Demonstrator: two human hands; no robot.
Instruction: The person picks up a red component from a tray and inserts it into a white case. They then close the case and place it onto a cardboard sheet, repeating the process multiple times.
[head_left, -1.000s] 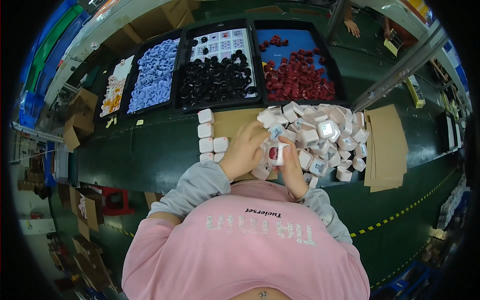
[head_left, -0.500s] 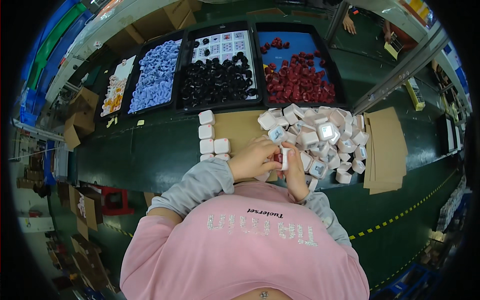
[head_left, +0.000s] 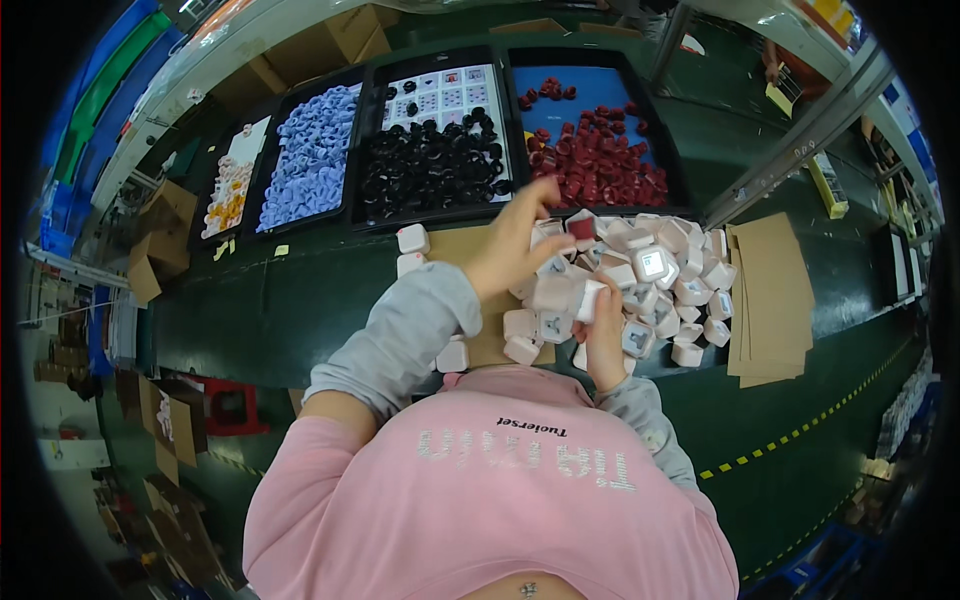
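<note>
A dark green table (head_left: 270, 325) is carrying a row of black trays, the rightmost tray (head_left: 668, 150) holding dark red pieces (head_left: 590, 175). In front of it, a pile of pale boxes (head_left: 650, 265) is lying beside stacked brown cardboard (head_left: 775, 295). The left hand (head_left: 505, 245) is reaching over the pile's left edge, its fingers spreading apart from the thumb. The right hand (head_left: 603, 335) is clamping its fingers on a white box (head_left: 588, 300) at the pile's near side. A dark red square (head_left: 582, 230) is showing just beside the left thumb; whether they are touching, I cannot tell.
</note>
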